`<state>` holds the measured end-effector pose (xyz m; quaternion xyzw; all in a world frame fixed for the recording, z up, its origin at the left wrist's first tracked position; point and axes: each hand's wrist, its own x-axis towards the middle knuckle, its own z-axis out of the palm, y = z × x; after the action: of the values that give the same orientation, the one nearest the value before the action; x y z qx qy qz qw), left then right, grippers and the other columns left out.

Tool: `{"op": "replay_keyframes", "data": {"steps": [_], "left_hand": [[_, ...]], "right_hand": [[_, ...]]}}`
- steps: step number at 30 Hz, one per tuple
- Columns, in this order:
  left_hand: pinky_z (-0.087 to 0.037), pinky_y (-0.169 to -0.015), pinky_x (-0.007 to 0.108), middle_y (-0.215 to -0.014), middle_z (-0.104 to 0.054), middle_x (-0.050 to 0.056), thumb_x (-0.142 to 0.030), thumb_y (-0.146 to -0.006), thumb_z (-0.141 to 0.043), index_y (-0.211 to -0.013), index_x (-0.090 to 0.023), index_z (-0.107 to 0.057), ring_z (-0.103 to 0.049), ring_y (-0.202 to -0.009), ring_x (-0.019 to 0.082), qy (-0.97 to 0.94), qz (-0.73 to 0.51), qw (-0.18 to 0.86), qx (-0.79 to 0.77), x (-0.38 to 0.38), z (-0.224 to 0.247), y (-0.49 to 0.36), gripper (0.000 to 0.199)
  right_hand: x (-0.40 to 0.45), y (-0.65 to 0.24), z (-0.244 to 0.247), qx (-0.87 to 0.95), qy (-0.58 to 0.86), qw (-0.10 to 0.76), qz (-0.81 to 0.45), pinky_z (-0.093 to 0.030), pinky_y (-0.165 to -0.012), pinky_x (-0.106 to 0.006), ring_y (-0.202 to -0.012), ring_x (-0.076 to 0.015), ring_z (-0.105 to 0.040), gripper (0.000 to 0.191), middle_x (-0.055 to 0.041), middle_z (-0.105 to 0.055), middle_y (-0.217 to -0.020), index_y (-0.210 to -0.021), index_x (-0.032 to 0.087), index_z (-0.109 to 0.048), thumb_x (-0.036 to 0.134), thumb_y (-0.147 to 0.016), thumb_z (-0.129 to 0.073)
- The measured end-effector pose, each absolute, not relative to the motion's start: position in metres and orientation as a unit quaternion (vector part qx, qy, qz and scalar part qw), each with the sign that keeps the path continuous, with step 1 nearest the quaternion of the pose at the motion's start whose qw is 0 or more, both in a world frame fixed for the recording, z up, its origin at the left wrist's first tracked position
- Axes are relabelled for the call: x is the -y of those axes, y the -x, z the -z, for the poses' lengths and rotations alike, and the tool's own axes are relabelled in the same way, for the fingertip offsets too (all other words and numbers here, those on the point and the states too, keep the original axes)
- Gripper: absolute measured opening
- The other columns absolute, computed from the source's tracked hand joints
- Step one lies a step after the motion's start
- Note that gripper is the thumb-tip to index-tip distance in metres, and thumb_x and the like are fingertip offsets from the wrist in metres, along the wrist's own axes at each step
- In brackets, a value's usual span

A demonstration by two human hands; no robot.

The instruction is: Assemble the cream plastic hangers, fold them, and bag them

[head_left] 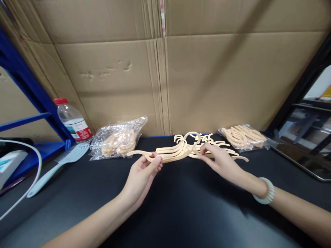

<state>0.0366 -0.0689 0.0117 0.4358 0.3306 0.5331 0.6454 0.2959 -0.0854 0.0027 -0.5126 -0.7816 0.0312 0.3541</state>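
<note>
A beige folding plastic hanger (pixel 178 158) is held up in front of me, its round hook upward. My left hand (pixel 142 175) pinches its left arm between thumb and fingers, close to a joint, with the curved end sticking out to the left. On the other side, my right hand (pixel 223 163) has thumb and fingertips closed on the hanger's right part; the fingers partly hide the grip. Just behind lie several more beige hangers (pixel 169 150) side by side on the black table (pixel 165 206), their hooks overlapping in the middle.
Clear plastic bags of beige hanger parts lie at left (pixel 119 141) and right (pixel 244 136). Further left are a red-capped bottle (pixel 74 120), a pale blue hairbrush (pixel 64 158) and a white cable (pixel 38 172). A cardboard wall (pixel 232 75) closes the back; a dark glossy panel (pixel 305 141) stands right.
</note>
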Motion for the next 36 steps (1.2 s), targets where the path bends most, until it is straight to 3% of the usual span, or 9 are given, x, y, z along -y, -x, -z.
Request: {"op": "replay_keyframes", "data": {"steps": [2,5,12,19,28,36], "left_hand": [[-0.046,-0.073,0.019,-0.080,-0.059,-0.001,-0.022,-0.069,-0.080,-0.079,-0.014,-0.066,-0.052,-0.072,0.007,-0.434,-0.544,0.645,-0.316,0.066,-0.015,-0.034,0.020],[-0.046,-0.074,0.019,-0.077,-0.059,-0.001,-0.021,-0.069,-0.080,-0.080,-0.015,-0.066,-0.052,-0.071,0.008,-0.438,-0.540,0.653,-0.302,0.064,-0.017,-0.033,0.019],[-0.043,-0.069,0.021,-0.076,-0.051,-0.001,-0.021,-0.078,-0.072,-0.074,-0.015,-0.060,-0.047,-0.072,0.010,-0.450,-0.490,0.700,-0.260,0.066,-0.017,-0.032,0.014],[-0.046,-0.076,0.028,-0.100,-0.055,0.004,-0.018,-0.080,-0.068,-0.076,-0.016,-0.058,-0.052,-0.087,0.016,-0.449,-0.441,0.741,-0.235,0.070,-0.022,-0.033,0.011],[-0.046,-0.069,0.026,-0.084,-0.058,0.003,-0.017,-0.081,-0.066,-0.076,-0.014,-0.059,-0.056,-0.070,0.013,-0.447,-0.416,0.761,-0.218,0.070,-0.017,-0.033,0.009],[-0.042,-0.063,0.022,-0.071,-0.060,0.000,-0.019,-0.069,-0.079,-0.070,-0.014,-0.057,-0.055,-0.062,0.011,-0.436,-0.427,0.750,-0.256,0.072,-0.015,-0.036,0.022]], "right_hand": [[0.092,-0.299,-0.010,0.770,0.511,0.379,-0.044,-0.050,-0.071,-0.033,-0.081,-0.0199,-0.062,0.006,-0.0047,-0.064,-0.087,-0.091,0.021,-0.053,0.027,-0.091,-0.049],[0.100,-0.305,-0.017,0.763,0.509,0.399,-0.029,-0.052,-0.073,-0.033,-0.084,-0.0211,-0.064,0.016,-0.0064,-0.068,-0.094,-0.105,0.023,-0.056,0.028,-0.091,-0.049],[0.111,-0.309,-0.020,0.771,0.473,0.415,0.096,-0.053,-0.070,-0.030,-0.079,-0.0197,-0.066,0.010,-0.0062,-0.068,-0.089,-0.096,0.021,-0.057,0.024,-0.092,-0.048],[0.114,-0.313,-0.017,0.768,0.445,0.432,0.160,-0.053,-0.072,-0.027,-0.076,-0.0173,-0.066,0.007,-0.0038,-0.067,-0.083,-0.094,0.020,-0.056,0.017,-0.089,-0.053],[0.116,-0.314,-0.016,0.770,0.432,0.432,0.185,-0.053,-0.075,-0.028,-0.079,-0.0174,-0.067,0.012,-0.0043,-0.069,-0.087,-0.095,0.020,-0.059,0.012,-0.087,-0.054],[0.120,-0.307,-0.019,0.784,0.411,0.429,0.179,-0.052,-0.076,-0.028,-0.084,-0.0181,-0.066,0.014,-0.0048,-0.069,-0.088,-0.092,0.020,-0.059,0.008,-0.087,-0.054]]}}
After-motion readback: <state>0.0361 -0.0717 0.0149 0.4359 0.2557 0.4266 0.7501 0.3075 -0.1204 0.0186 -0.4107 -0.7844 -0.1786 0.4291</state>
